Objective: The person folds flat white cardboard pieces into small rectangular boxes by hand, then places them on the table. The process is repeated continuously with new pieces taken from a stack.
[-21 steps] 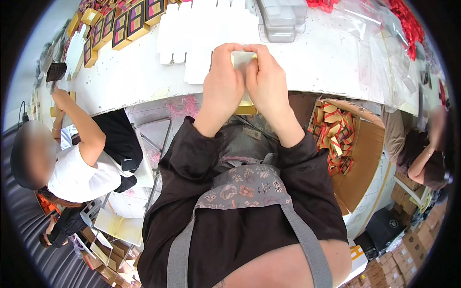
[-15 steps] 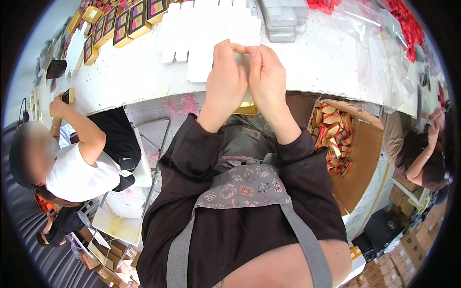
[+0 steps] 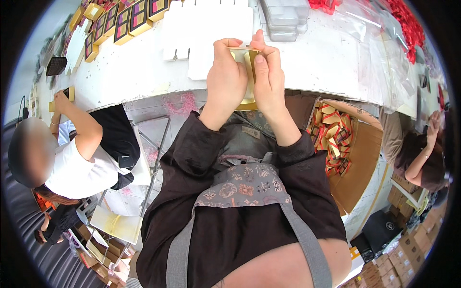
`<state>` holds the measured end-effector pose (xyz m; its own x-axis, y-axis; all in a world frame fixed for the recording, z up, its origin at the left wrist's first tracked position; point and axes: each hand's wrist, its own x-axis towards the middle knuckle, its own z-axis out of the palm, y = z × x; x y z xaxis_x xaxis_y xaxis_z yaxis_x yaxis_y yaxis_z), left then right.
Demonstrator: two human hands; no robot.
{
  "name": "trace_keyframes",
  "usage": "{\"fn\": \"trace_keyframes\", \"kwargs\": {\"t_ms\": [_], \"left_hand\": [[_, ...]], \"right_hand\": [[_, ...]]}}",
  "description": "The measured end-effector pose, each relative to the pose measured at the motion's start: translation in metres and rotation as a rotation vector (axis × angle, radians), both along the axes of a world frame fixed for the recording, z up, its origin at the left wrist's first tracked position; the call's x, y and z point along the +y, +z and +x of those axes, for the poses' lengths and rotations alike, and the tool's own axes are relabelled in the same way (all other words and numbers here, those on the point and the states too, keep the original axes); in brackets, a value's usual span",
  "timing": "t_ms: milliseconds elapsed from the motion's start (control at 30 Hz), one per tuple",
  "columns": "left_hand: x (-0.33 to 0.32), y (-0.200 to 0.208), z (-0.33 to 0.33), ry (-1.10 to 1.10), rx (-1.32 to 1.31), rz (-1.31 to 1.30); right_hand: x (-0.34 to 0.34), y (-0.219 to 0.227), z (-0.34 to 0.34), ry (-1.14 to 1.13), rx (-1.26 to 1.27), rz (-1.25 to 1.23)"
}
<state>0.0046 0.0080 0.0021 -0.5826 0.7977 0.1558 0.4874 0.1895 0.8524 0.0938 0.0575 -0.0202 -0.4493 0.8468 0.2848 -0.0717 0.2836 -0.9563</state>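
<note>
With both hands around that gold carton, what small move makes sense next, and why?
Probably curling the right hand's raised finger down over the far edge of the gold carton: that finger points past the edge, while the left hand already bends a finger along it and seems to steady the other side.

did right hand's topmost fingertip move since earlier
Yes: on the right hand, that fingertip moved up in view, past the lower edge of clear plastic trays.

The fingers (image 3: 272, 62) hide both sides of the gold carton (image 3: 250, 65). At one o'clock the upper edge crops the clear trays (image 3: 284, 25); at eleven, some gold-edged boxes (image 3: 157, 10). At nine, a co-worker's face (image 3: 41, 152) is blurred.
</note>
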Motion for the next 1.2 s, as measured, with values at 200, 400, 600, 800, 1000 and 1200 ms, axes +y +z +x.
{"fn": "trace_keyframes", "kwargs": {"t_ms": [200, 400, 600, 800, 1000, 1200], "left_hand": [[-0.003, 0.005, 0.004, -0.039, 0.096, 0.022], [-0.003, -0.018, -0.007, -0.156, -0.281, 0.221], [-0.024, 0.008, -0.025, -0.365, -0.485, 0.025], [-0.022, 0.008, -0.017, -0.283, 0.086, -0.026], [-0.018, 0.009, -0.007, -0.161, 0.232, 0.010], [-0.015, 0.020, -0.008, -0.152, 0.613, -0.140]], "right_hand": [[0.009, -0.001, 0.001, 0.112, 0.260, -0.336], [0.021, 0.021, 0.015, 0.347, 0.041, -0.414], [0.028, 0.026, 0.020, 0.312, -0.229, -0.220], [0.019, 0.030, 0.014, 0.091, -0.567, 0.281], [0.016, 0.033, 0.018, -0.027, -0.620, 0.638], [0.015, 0.022, 0.016, -0.042, -0.673, 0.772]]}}
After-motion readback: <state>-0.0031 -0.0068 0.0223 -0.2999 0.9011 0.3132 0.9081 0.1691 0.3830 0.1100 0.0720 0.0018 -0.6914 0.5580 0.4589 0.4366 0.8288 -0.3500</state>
